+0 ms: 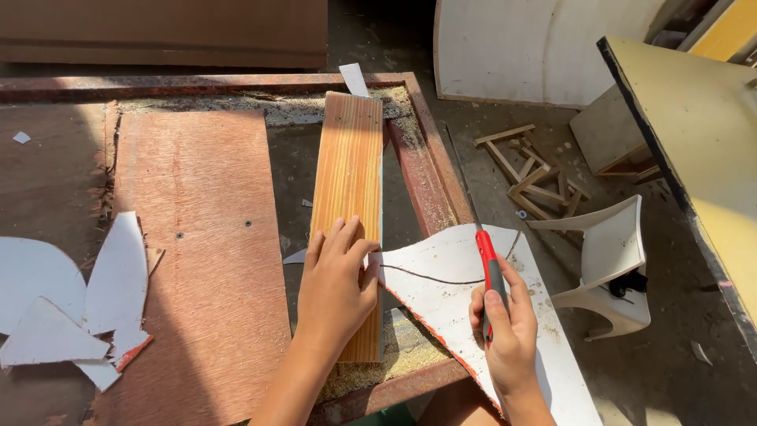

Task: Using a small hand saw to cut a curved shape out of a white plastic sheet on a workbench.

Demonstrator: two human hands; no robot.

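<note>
My white board [473, 308] lies nearest, hanging off the desk [426, 181] edge. My left hand [335, 288] presses flat and open on the wooden plank [347, 181], which runs lengthwise away from me. My right hand [509, 323] grips the red-handled saw [487, 260], blade pointing away.
</note>
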